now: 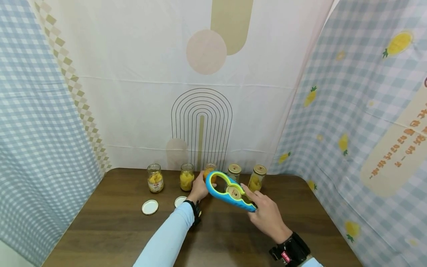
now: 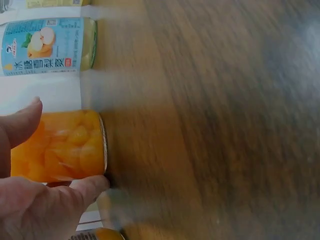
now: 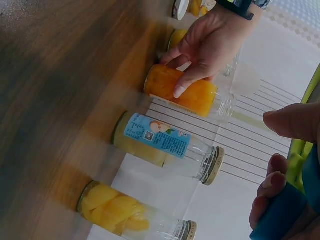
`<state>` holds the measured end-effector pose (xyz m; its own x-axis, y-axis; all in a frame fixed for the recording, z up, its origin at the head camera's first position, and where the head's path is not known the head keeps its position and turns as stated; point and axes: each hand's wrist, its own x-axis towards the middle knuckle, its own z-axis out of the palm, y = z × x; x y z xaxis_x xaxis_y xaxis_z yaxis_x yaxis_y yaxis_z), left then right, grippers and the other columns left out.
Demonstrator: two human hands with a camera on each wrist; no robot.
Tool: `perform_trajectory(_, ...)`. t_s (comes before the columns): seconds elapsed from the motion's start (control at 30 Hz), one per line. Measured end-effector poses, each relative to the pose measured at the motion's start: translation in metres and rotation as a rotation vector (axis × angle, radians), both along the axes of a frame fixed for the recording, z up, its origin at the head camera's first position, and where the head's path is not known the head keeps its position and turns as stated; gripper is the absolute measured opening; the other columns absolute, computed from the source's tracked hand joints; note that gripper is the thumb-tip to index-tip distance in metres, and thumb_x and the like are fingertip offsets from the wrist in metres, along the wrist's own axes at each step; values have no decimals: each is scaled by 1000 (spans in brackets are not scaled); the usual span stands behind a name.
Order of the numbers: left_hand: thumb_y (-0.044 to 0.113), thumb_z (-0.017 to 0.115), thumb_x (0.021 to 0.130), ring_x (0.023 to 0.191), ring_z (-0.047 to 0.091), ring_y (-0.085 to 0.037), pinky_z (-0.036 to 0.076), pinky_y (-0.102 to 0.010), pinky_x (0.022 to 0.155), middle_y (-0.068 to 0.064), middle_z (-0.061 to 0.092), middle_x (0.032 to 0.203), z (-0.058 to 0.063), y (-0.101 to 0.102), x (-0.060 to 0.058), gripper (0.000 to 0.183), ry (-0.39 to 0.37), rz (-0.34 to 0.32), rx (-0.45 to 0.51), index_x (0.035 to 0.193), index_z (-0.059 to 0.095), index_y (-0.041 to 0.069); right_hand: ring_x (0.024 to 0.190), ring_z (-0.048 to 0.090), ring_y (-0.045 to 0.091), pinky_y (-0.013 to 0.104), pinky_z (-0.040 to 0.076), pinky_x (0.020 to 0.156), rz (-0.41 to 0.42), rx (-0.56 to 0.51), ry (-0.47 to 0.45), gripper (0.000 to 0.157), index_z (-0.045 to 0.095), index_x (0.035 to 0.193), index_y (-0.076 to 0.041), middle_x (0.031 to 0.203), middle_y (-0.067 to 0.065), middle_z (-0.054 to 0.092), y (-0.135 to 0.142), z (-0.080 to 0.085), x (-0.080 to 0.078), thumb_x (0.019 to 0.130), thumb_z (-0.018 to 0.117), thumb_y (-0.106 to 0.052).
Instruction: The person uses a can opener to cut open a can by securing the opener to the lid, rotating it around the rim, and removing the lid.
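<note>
Head view: two hands point(image 1: 199, 189) point(image 1: 267, 213), five jars point(image 1: 186, 179), one opener point(image 1: 229, 199), two white lids point(image 1: 149, 207)

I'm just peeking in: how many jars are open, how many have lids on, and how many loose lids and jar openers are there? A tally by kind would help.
Open jars: 3
Lidded jars: 2
Loose lids: 3
Jar opener: 1
Total: 9
</note>
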<state>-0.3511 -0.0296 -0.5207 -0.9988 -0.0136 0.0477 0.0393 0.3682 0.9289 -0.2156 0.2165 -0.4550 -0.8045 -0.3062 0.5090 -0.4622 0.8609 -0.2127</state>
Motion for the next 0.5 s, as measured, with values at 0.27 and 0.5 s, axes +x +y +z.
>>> perform_trajectory(0.27,16,88,88,149,45,-53,41,-66,122,-37,44,161,3,1,15,104,30,-34,36,165,21,-7,67,27,3,21,25,63,11,-9,19,97,54,158,-26,78,-9,47,-1,0,0,72,83,8)
perform_trajectory(0.5,20,81,92,157,29,-56,32,-73,124,-41,25,169,-1,3,48,105,27,0,-2,165,14,-13,69,29,4,23,26,65,3,-18,-22,96,52,159,-27,79,-7,50,-2,0,2,75,82,9)
